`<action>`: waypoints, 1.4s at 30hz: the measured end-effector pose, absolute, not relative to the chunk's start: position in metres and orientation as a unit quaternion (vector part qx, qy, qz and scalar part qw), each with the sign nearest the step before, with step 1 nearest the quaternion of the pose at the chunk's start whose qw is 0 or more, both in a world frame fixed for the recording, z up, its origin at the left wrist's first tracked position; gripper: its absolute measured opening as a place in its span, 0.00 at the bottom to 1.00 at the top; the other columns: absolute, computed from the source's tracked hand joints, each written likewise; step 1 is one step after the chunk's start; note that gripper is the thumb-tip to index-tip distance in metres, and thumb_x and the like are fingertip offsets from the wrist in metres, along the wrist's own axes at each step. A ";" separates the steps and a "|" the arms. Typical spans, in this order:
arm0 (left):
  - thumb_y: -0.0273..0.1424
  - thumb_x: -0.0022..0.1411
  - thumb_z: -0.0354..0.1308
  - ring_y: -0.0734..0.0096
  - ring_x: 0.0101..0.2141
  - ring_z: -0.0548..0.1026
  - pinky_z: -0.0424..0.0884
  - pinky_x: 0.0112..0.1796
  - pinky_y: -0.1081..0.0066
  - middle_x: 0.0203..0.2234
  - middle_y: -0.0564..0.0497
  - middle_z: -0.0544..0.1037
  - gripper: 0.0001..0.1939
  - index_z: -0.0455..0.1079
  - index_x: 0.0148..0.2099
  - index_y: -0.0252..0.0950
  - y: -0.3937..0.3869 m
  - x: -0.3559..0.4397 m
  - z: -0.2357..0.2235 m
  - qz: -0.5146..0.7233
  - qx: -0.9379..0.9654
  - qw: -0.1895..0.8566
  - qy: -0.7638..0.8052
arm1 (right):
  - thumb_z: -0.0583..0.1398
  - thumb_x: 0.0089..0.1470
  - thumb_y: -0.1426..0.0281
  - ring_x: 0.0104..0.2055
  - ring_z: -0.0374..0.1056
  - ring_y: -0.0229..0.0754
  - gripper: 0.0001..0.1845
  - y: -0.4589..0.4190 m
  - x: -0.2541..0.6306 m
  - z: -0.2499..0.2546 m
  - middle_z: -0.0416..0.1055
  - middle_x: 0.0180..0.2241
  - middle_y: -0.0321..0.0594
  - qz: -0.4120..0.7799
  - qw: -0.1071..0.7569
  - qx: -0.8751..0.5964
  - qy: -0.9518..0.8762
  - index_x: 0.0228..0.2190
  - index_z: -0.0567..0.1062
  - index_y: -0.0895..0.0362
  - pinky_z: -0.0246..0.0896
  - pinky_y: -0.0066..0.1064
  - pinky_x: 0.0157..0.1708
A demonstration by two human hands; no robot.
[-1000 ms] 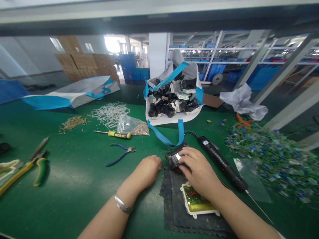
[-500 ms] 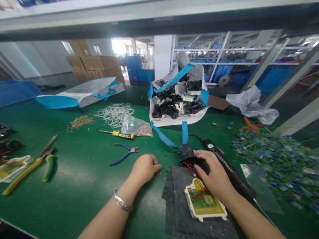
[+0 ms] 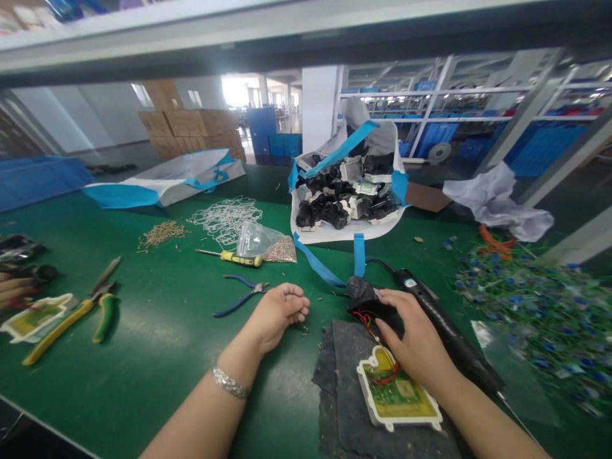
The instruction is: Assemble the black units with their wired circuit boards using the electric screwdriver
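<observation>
My right hand [image 3: 414, 331] grips a black housing part [image 3: 364, 294] that rests on the green table, joined by red wires to a white-rimmed circuit board [image 3: 399, 394] lying on a dark mat [image 3: 344, 395]. My left hand [image 3: 280, 310] lies on the table left of the mat, palm turned up, fingers loosely curled with nothing in them. A silver bracelet [image 3: 229, 381] sits on that wrist. A black electric screwdriver [image 3: 444, 331] lies just right of my right hand.
A white bag with blue straps [image 3: 344, 185] full of black parts stands behind. Blue pliers [image 3: 241, 294], a yellow screwdriver [image 3: 232, 257], a plastic bag of screws [image 3: 265, 242], yellow-green cutters [image 3: 71, 315], and a heap of small blue parts [image 3: 535, 306] lie around. Another person's hand [image 3: 12, 288] shows at far left.
My right hand flipped the black housing off the board, exposing red wires, and moved it to the mat's far edge. My left hand rolled from knuckles-up to palm-up.
</observation>
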State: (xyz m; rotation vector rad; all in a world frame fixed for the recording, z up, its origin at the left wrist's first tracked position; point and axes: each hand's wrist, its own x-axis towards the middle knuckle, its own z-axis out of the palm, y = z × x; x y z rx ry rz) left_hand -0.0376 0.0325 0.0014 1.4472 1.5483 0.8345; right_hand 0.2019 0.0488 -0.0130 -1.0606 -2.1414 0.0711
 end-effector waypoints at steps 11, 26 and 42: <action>0.19 0.37 0.58 0.77 0.20 0.59 0.51 0.23 0.75 0.14 0.56 0.64 0.06 0.66 0.17 0.34 0.028 -0.044 -0.009 0.251 0.640 0.384 0.616 | 0.52 0.51 0.73 0.46 0.58 0.49 0.12 0.048 0.201 -0.012 0.60 0.42 0.48 0.025 0.357 -0.418 -0.835 0.40 0.61 0.59 0.58 0.47 0.45; 0.23 0.40 0.55 0.78 0.18 0.60 0.55 0.22 0.76 0.15 0.56 0.64 0.03 0.69 0.23 0.32 0.024 -0.032 -0.004 0.244 0.652 0.426 0.578 | 0.52 0.51 0.72 0.47 0.57 0.48 0.13 0.049 0.202 -0.015 0.60 0.43 0.47 0.029 0.353 -0.428 -0.831 0.41 0.61 0.58 0.56 0.45 0.47; 0.35 0.50 0.52 0.81 0.17 0.56 0.52 0.19 0.78 0.16 0.56 0.61 0.09 0.59 0.25 0.34 0.029 -0.034 -0.003 0.408 0.518 0.545 0.518 | 0.52 0.51 0.73 0.47 0.57 0.48 0.13 0.049 0.201 -0.014 0.60 0.43 0.47 0.033 0.350 -0.431 -0.831 0.41 0.61 0.58 0.56 0.45 0.47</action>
